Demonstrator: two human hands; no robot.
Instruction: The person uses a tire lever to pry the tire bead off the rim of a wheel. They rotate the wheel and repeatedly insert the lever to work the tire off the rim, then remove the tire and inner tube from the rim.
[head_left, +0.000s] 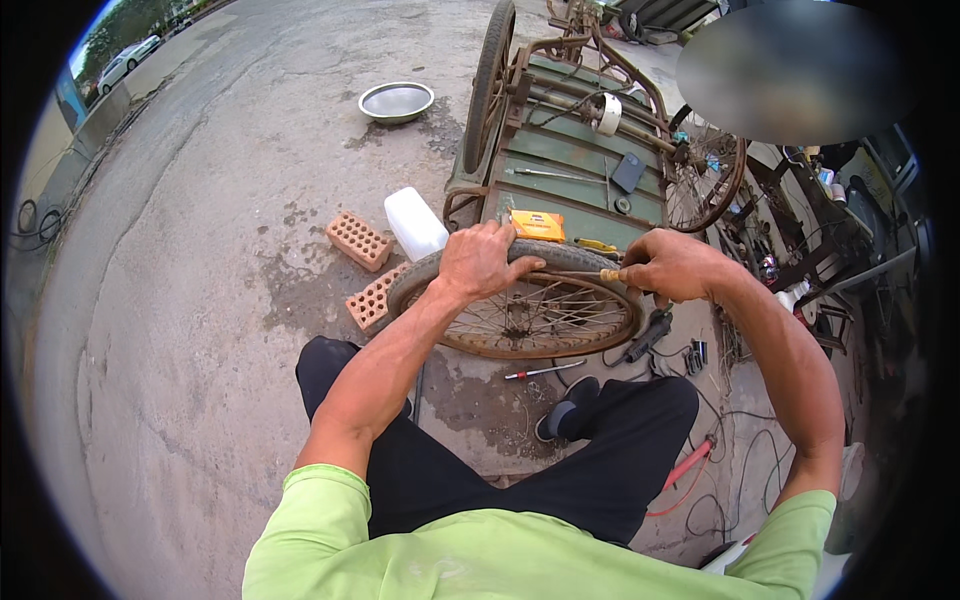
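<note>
Head view: a spoked wheel [516, 333] is seen tilted just beyond the knees, between them and an overturned green cart [540, 150].
Tyre [572, 258]: its upper edge is held by the left hand [480, 262], fingers folded over it, thumb laid along it; the fingertips are partly hidden.
Wooden-handled tool [609, 275]: its handle is pinched between thumb and forefinger of the right hand [672, 266], its shaft laid along the tyre's inner edge.
Step in hand: the tyre edge is apparently being worked at with the shaft.
Next move: steady bracing by the left hand and controlled pressure on the handle seem called for.
Cart panel: an orange box [537, 225] is placed near the tyre.
Ground: perforated bricks [359, 241] and a white container [416, 225] are set left of the cart.
</note>
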